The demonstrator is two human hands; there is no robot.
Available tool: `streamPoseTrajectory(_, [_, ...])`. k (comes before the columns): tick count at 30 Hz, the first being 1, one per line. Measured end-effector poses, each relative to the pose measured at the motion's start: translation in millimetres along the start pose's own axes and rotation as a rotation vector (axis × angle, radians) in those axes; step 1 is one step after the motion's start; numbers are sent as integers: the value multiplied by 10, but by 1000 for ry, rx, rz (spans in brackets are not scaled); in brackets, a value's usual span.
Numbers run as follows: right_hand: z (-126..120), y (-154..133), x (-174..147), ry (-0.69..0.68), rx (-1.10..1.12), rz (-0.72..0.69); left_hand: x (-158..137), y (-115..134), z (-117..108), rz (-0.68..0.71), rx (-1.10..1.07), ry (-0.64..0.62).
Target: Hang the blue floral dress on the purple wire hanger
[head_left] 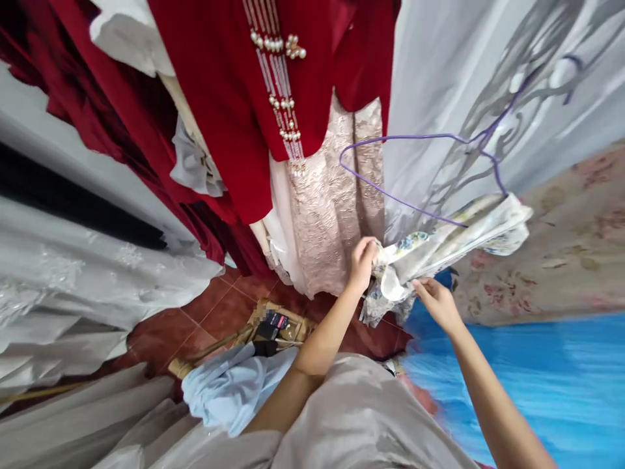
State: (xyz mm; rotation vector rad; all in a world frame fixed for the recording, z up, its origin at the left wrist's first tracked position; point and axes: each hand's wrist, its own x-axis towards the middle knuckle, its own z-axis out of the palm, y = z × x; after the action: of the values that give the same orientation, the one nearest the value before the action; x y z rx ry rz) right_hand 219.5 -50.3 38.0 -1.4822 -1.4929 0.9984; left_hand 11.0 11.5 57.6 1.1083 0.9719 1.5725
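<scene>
A white garment [456,244] with a blue and yellow floral print hangs partly on a purple wire hanger [420,136]. One end of the hanger is inside the cloth at the right, while its left loop is bare. My left hand [362,266] is closed on the garment's left edge, fingers curled into the fabric. Lower and to the right, my right hand [439,303] pinches the garment's near edge between thumb and fingers. A rounded white flap of the garment lies between both hands, and its lower part hangs down crumpled.
A red jacket [219,98] with pearl strands hangs ahead above a pale pink textured skirt [327,215]. White gowns [161,286] hang left, blue fabric [537,384] right. Light blue cloth [239,391] lies by a bamboo piece [180,368] on the red tiled floor [200,312].
</scene>
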Motion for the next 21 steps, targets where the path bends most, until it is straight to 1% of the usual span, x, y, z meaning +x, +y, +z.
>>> streamPoseTrajectory(1, [-2, -57, 7, 1, 15, -62, -106, 75, 80, 47, 47, -96])
streamPoseTrajectory(3, [-26, -206, 21, -14, 77, -189, -230, 267, 247, 185, 155, -280])
streamPoseTrajectory(4, [-48, -284, 23, -47, 127, -215, -253, 361, 325, 251, 216, -375])
streamPoseTrajectory(5, [-77, -356, 20, -101, 182, -204, -257, 439, 393, 300, 263, -457])
streamPoseTrajectory(6, [-109, -420, 10, -175, 232, -161, -249, 494, 445, 317, 288, -533])
streamPoseTrajectory(8, [-184, -519, -32, -353, 274, -27, -222, 523, 497, 254, 262, -650])
streamPoseTrajectory(10, [-272, -599, -96, -501, 242, 65, -215, 463, 478, 141, 146, -721])
streamPoseTrajectory(12, [-386, -691, -174, -576, 194, 75, -249, 359, 415, 63, 40, -774])
streamPoseTrajectory(13, [-459, -748, -216, -582, 173, 57, -285, 307, 378, 32, 27, -816])
streamPoseTrajectory(15, [-651, -877, -298, -523, 122, -3, -386, 220, 306, -60, 93, -925])
streamPoseTrajectory(17, [-915, -998, -359, -397, 40, -91, -502, 174, 248, -190, 227, -1065])
streamPoseTrajectory(19, [-1241, -1073, -371, -228, -61, -238, -588, 179, 200, -280, 344, -1170])
streamPoseTrajectory(20, [-1416, -1087, -352, -133, -114, -334, -607, 201, 178, -288, 399, -1190])
streamPoseTrajectory(21, [-1587, -1088, -313, -29, -155, -429, -608, 237, 155, -270, 452, -1179])
